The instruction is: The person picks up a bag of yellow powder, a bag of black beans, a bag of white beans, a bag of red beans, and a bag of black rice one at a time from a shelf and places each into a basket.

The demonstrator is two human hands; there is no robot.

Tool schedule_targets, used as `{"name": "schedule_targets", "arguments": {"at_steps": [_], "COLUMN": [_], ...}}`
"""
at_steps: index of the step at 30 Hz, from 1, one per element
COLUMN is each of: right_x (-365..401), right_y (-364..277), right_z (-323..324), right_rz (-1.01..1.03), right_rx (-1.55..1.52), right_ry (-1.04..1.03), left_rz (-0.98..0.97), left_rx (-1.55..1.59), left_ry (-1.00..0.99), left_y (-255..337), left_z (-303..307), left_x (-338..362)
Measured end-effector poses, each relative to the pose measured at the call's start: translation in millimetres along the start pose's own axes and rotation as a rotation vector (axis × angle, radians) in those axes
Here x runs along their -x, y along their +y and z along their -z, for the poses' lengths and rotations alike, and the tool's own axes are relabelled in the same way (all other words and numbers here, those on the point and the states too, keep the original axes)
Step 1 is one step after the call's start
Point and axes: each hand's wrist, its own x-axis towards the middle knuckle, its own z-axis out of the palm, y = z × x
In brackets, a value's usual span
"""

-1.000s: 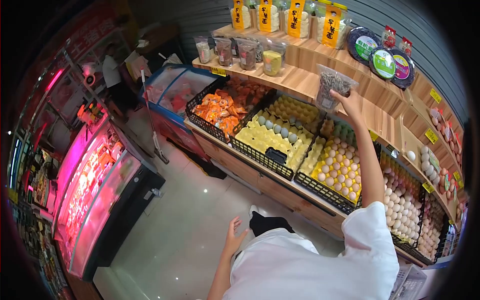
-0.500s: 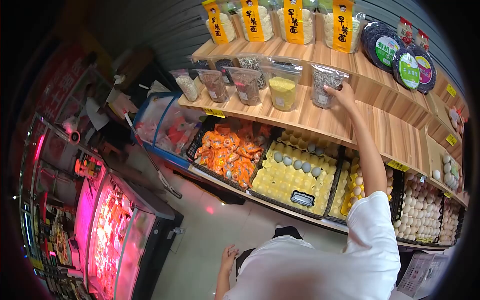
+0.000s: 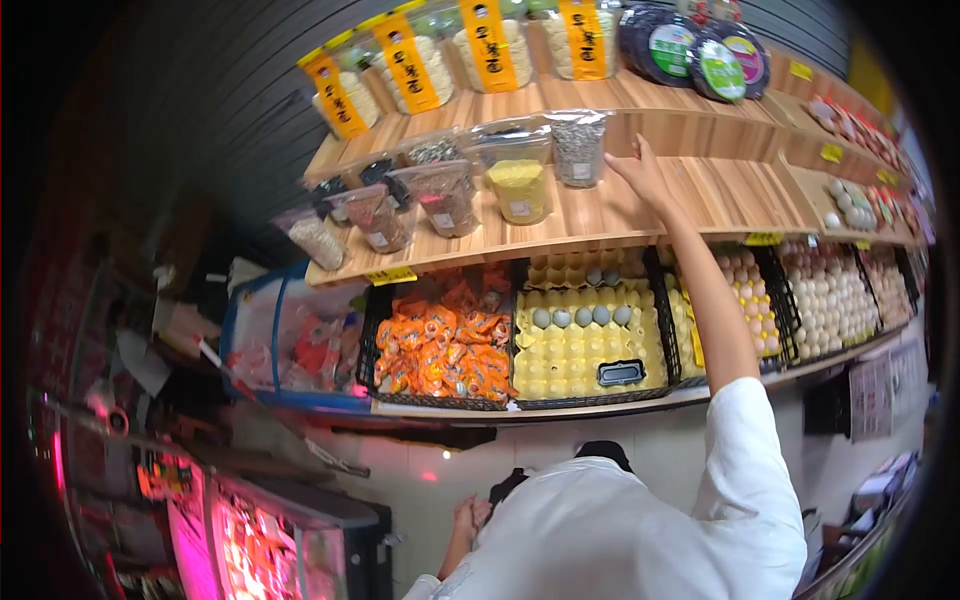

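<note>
So, R hand (image 3: 640,175) has just come off the bag of grey seeds (image 3: 577,150): the fingers that were pinching it in the earlier views are now spread, thumb toward the bag, index up, nothing pinched b/w them. That grip is v. near the bag's side; can't tell if the thumb tip still brushes it. The bag stands upright on the lower shelf (image 3: 700,200) w/o support, which means, prob., its wt is fully on the wood and the release is done.

Just beside it, on the side away from R hand, is the bag of yellow grain (image 3: 518,190), also upright, then two brown bags (image 3: 447,205) and a pale bag (image 3: 318,242) at the shelf's far end, w/ a speckled bag (image 3: 432,151) behind them.

Next tier up: noodle packs w/ orange labels (image 3: 490,45), plus dark round packs (image 3: 720,70) nearer R hand's side. Under the shelf: orange-wrapped items (image 3: 440,345) in a black crate, then yellow egg trays (image 3: 560,350) w/ a row of bluish eggs, more eggs past the R arm.

L hand (image 3: 470,515) is low by the white shirt (image 3: 610,530), well apart from the shelf, fingers seemingly bent; too small to tell its grip for sure, nothing visibly held.
</note>
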Motion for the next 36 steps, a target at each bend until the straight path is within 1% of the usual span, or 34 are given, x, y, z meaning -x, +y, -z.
{"name": "schedule_targets", "arguments": {"at_steps": [2, 3, 4, 5, 6, 7, 9, 10, 11, 12, 13, 15, 16, 17, 18, 19, 21, 22, 23, 25, 26, 29, 30, 31, 32, 34, 35, 36], "right_x": [73, 123, 170, 221, 275, 329, 430, 476, 523, 570, 612, 687, 721, 753, 780, 805, 854, 871, 875, 896, 903, 925, 945, 954, 959, 974, 991, 995], "right_y": [-22, -36, -33, -46, -27, -28, -26, -31, -29, -23, -17, -11, -9, -7, -5, -2, 15, 21, 18, 22, 18, 4, 13, 10, 1, -3, 11, 9], "right_z": [53, 78, 98, 116, 127, 139, 158, 166, 174, 182, 187, 190, 189, 185, 181, 178, 172, 177, 191, 231, 251, 303, 308, 316, 323, 321, 316, 317], "right_rz": [0.125, 0.111, 0.059, -0.022, -0.105, -0.271, -0.334, -0.385, -0.505, -0.677, -0.845, -1.205, -1.292, -1.377, -1.456, -1.527, -1.586, -1.612, -1.659, -1.643, -1.630, -1.596, -1.563, -1.553, -1.506, -1.528, -1.543, -1.566], "right_rx": [0.095, 0.195, 0.325, 0.307, 0.326, 0.463, 0.594, 0.616, 0.719, 0.747, 0.752, 0.668, 0.615, 0.554, 0.437, 0.318, 0.245, 0.207, 0.248, 0.214, 0.191, 0.166, 0.103, 0.065, -0.051, -0.117, -0.171, -0.218], "right_ry": [0.191, 0.332, 0.449, 0.459, 0.581, 0.555, 0.463, 0.377, 0.263, 0.140, 0.013, -0.133, -0.173, -0.215, -0.231, -0.247, -0.123, -0.060, -0.022, 0.038, 0.065, 0.200, 0.251, 0.248, 0.242, 0.242, 0.264, 0.353], "left_rz": [-0.047, -0.074, -0.101, -0.128, -0.150, -0.073, 0.072, 0.082, 0.084, 0.077, 0.064, 0.030, 0.012, -0.085, -0.182, -0.287, -0.398, -0.476, -0.559, -0.597, -0.615, -0.719, -0.667, -0.672, -0.669, -0.586, -0.584, -0.584], "left_rx": [-0.410, -0.619, -0.703, -0.780, -0.865, -0.927, -1.074, -1.160, -1.242, -1.316, -1.384, -1.512, -1.576, -1.627, -1.675, -1.582, -1.596, -1.658, -1.712, -2.004, -2.157, -2.532, -2.606, -2.636, -2.665, -2.515, -2.432, -2.348], "left_ry": [-0.103, -0.133, -0.132, -0.139, -0.150, -0.197, -0.282, -0.333, -0.380, -0.421, -0.454, -0.493, -0.500, -0.580, -0.663, -0.800, -0.920, -1.026, -1.142, -1.299, -1.369, -1.555, -1.503, -1.454, -1.403, -1.510, -1.578, -1.640], "left_y": [32, 43, 49, 46, 40, 31, 21, 19, 16, 13, 12, 12, 15, 20, 22, 9, -19, -46, -79, -138, -159, -231, -250, -264, -276, -288, -300, -309], "left_z": [10, 19, 30, 41, 54, 67, 81, 75, 63, 48, 28, -5, -16, -48, -97, -131, -209, -232, -261, -307, -326, -370, -383, -392, -397, -402, -404, -405], "left_x": [-8, -20, -34, -48, -61, -75, -104, -117, -132, -147, -157, -169, -170, -161, -138, -133, -65, -67, -69, -12, 15, 43, 53, 66, 79, 105, 110, 112]}}
